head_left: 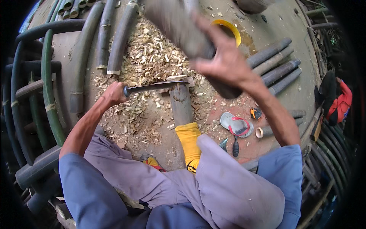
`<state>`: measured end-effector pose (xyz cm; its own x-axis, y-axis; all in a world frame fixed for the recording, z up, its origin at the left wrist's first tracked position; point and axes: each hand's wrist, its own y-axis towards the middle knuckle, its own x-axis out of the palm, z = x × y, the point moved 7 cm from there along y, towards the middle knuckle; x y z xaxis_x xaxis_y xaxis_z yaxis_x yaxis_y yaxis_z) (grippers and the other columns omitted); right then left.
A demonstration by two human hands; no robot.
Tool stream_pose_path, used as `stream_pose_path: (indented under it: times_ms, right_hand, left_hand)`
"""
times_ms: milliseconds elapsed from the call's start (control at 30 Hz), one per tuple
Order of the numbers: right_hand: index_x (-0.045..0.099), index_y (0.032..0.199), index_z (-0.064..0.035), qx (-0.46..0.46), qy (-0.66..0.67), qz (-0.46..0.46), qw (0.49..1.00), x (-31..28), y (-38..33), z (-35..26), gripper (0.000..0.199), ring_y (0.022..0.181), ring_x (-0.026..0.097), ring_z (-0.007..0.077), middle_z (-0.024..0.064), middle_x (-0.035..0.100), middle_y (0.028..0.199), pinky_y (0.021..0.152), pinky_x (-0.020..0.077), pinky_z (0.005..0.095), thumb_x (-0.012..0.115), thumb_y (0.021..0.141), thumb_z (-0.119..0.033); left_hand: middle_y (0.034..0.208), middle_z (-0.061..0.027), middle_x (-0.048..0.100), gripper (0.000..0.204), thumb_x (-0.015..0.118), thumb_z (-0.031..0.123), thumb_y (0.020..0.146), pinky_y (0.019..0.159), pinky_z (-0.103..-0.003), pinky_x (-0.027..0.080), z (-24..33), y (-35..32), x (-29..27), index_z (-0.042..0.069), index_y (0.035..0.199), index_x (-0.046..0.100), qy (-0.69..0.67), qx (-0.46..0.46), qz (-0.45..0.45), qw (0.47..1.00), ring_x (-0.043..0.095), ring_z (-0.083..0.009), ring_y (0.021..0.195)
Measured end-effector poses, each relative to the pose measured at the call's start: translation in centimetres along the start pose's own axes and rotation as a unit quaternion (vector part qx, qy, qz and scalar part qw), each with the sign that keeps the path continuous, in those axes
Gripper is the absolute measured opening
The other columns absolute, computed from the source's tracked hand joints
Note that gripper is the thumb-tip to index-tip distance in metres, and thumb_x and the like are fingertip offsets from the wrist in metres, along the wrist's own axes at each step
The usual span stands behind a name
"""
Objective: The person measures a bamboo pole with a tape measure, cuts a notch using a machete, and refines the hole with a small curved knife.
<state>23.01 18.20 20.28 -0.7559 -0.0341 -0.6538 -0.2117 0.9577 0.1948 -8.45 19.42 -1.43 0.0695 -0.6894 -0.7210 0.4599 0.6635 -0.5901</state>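
Observation:
My left hand (pixel 114 94) is closed round the handle of a machete (pixel 152 87). Its blade lies level across the top end of a grey bamboo piece (pixel 181 104), beside a pale wood block (pixel 183 78). Yellow cloth (pixel 188 139) with black stripes at its near end meets the bamboo's lower end, by my knee. Raised on the right, my right hand (pixel 225 57) grips a thick grey pole piece (pixel 179 28), apart from the blade. Motion smears this piece, so I cannot tell for sure that it is bamboo.
Pale wood chips (pixel 150 53) heap beyond the blade. Long bamboo poles (pixel 85 57) lie at left; shorter cut lengths (pixel 272 63) lie at right. A sandal (pixel 236 125), a dark-handled tool (pixel 235 147), an orange-and-black object (pixel 256 113) and a yellow ring (pixel 232 30) rest on the ground.

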Motion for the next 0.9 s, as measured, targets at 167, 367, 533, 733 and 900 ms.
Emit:
stream_pose_path:
  times_ms: [167, 367, 533, 733, 900]
  right_hand:
    - [0.057, 0.116, -0.0154, -0.047, 0.078, 0.247, 0.965, -2.7, 0.6, -3.0, 0.052, 0.082, 0.061, 0.0311, 0.0205, 0.058, 0.093, 0.076, 0.0515, 0.0409, 0.073, 0.067, -0.026]
    - [0.025, 0.147, -0.0242, 0.177, 0.053, -0.238, 0.953, 9.1, -8.0, 8.6, 0.094, 0.100, 0.058, 0.0361, 0.0234, 0.053, 0.123, 0.092, 0.0468, 0.0424, 0.071, 0.065, -0.022]
    - [0.018, 0.149, -0.0217, 0.116, 0.125, -0.076, 0.982, 3.6, -3.8, 2.9, 0.102, 0.123, 0.047, 0.0343, 0.0229, 0.040, 0.140, 0.102, 0.0396, 0.0408, 0.076, 0.065, -0.026]
    - [0.016, 0.149, -0.0223, 0.222, -0.100, -0.386, 0.890, 9.5, -10.2, 7.5, 0.103, 0.114, 0.053, 0.0388, 0.0252, 0.045, 0.131, 0.099, 0.0426, 0.0415, 0.075, 0.064, -0.026]
    - [0.019, 0.148, -0.0225, 0.234, 0.023, -0.178, 0.956, 7.3, -12.7, 7.1, 0.098, 0.117, 0.052, 0.0387, 0.0254, 0.050, 0.128, 0.098, 0.0440, 0.0419, 0.069, 0.063, -0.018]
  left_hand:
    - [0.068, -0.0150, 0.065, 0.023, 0.067, 0.017, 0.065, 0.066, -0.041, 0.053, 1.4, 0.3, -0.3, 0.003, 0.083, 0.067, 0.044, 0.033, 0.021, 0.998, 0.066, -0.0294, 0.064]
    - [0.067, -0.0152, 0.065, 0.023, 0.065, 0.015, 0.065, 0.063, -0.039, 0.053, 0.5, 0.3, 1.5, 0.003, 0.085, 0.069, 0.042, 0.028, 0.003, 0.999, 0.064, -0.0284, 0.060]
    - [0.066, -0.0116, 0.065, 0.019, 0.064, 0.015, 0.065, 0.057, -0.037, 0.052, 0.2, -0.1, 1.0, 0.003, 0.080, 0.068, -0.003, 0.002, -0.009, 1.000, 0.061, -0.0235, 0.056]
    - [0.063, -0.0111, 0.064, 0.029, 0.072, 0.016, 0.058, 0.057, -0.034, 0.049, 0.6, 1.8, 1.6, -0.002, 0.079, 0.065, -0.088, 0.073, -0.126, 0.985, 0.061, -0.0208, 0.058]
    - [0.059, -0.0056, 0.060, 0.020, 0.069, 0.018, 0.055, 0.044, -0.028, 0.041, -1.8, 1.5, 3.3, 0.004, 0.068, 0.063, -0.172, -0.082, -0.290, 0.938, 0.054, -0.0121, 0.050]
